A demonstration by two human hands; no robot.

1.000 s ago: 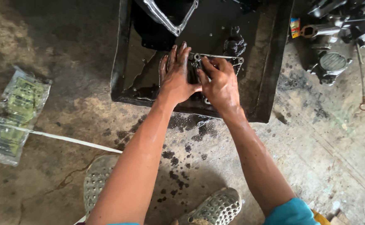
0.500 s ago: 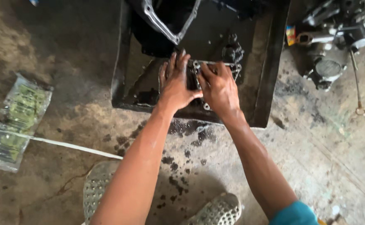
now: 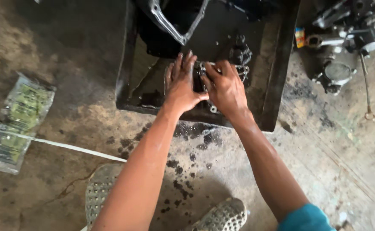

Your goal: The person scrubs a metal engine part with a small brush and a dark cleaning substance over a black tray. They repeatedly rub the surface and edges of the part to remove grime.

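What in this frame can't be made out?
- Metal part in the black tray: head view, mostly covered by left hand and right hand; grip unclear.
- Engine cover: cut by top edge.
- Engine parts on the floor: cut by right edge.

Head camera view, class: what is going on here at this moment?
A person crouches over a black oily tray on a stained concrete floor. Both the left hand and the right hand press on a small metal engine part lying in the tray. A larger metal casing sits at the tray's far end. More engine parts lie on the floor to the right, a plastic packet to the left.
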